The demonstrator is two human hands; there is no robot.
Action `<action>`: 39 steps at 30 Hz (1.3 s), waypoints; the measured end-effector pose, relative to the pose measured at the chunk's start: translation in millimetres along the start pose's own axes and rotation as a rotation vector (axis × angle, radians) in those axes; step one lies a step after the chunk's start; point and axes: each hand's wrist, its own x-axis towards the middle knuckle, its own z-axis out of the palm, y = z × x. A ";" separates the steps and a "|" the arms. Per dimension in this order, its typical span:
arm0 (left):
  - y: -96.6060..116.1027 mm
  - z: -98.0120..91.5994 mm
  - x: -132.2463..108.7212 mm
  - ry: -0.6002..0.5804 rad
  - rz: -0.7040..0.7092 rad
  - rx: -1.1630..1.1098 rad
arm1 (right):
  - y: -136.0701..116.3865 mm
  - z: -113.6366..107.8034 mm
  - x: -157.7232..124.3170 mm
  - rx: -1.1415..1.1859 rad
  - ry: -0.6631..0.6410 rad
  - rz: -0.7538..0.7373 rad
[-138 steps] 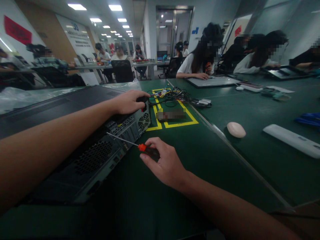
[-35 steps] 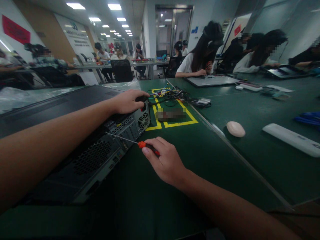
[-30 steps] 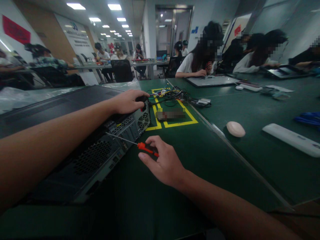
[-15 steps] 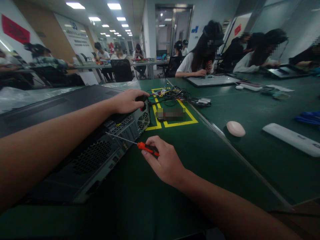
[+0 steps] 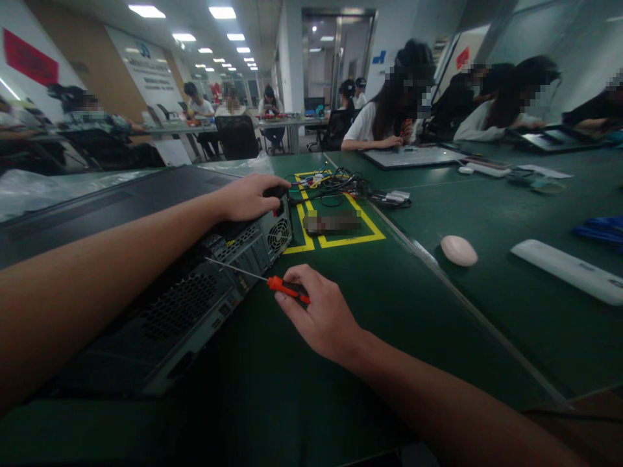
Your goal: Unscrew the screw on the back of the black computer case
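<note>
A dark desktop computer case (image 5: 141, 191) lies on its side at the left, its rear panel with vents and ports turned toward me. My left hand (image 5: 248, 196) lies across the far rear corner of the case, fingers and thumb closed over its edge around a black part. Below and to the right, my right hand (image 5: 324, 311) grips a red and black screwdriver (image 5: 288, 289) by its handle. The thin metal shaft points left to the rear edge of the case. Its tip is at a dark spot there, and what it touches is too dark to tell.
Yellow tape (image 5: 353, 241) marks the green table (image 5: 389, 305). A tangle of cables (image 5: 343, 183) and a blurred dark object (image 5: 331, 222) lie there. To the right are a pale mouse-shaped object (image 5: 458, 250) and a long white bar (image 5: 567, 269). Co-workers sit across the table.
</note>
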 end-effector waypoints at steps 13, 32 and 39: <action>-1.7 0.4 0.7 0.007 0.011 -0.007 | -1.6 -2.2 0.1 -0.016 0.039 -0.037; -3.6 1.3 1.8 0.009 0.013 0.014 | 2.6 2.5 0.3 0.060 0.010 -0.034; -1.6 0.0 1.5 -0.004 -0.005 0.034 | 2.2 1.4 0.4 0.054 0.013 -0.036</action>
